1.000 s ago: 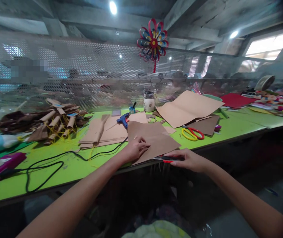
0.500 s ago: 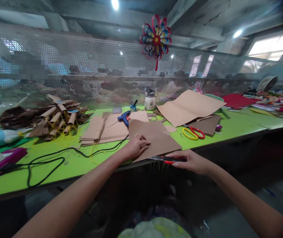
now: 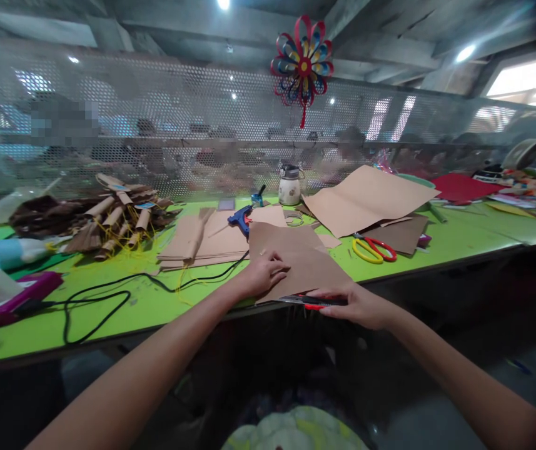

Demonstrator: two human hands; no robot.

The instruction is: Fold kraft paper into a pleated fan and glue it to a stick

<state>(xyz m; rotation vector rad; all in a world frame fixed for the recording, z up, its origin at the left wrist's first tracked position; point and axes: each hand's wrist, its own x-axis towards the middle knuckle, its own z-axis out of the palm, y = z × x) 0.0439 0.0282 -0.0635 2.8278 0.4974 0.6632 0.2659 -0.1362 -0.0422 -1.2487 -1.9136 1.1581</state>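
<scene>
A brown paper sheet [image 3: 298,256] lies at the bench's front edge, one side reaching past it. My left hand [image 3: 268,274] rests on top of it, fingers slightly bent and apart, pressing it down. In my right hand [image 3: 359,306] is a pair of scissors [image 3: 315,305] with red and black handles. Its dark blades point left along the sheet's near edge; how far they are parted is hard to make out. Behind the sheet lies a blue glue gun [image 3: 240,219] on a stack of brown paper [image 3: 178,240].
Yellow-and-red scissors [image 3: 373,249] lie to the right, before a large brown sheet [image 3: 371,200]. A black cable [image 3: 129,292] loops across the green bench [image 3: 155,319]. Paper rolls with yellow string [image 3: 117,219] lie on the left. A white bottle [image 3: 289,186] stands near the perforated screen [image 3: 178,112].
My right hand has moved the scissors a little left along the sheet's near edge. My left hand stays in place on the paper. The whole view has shifted slightly.
</scene>
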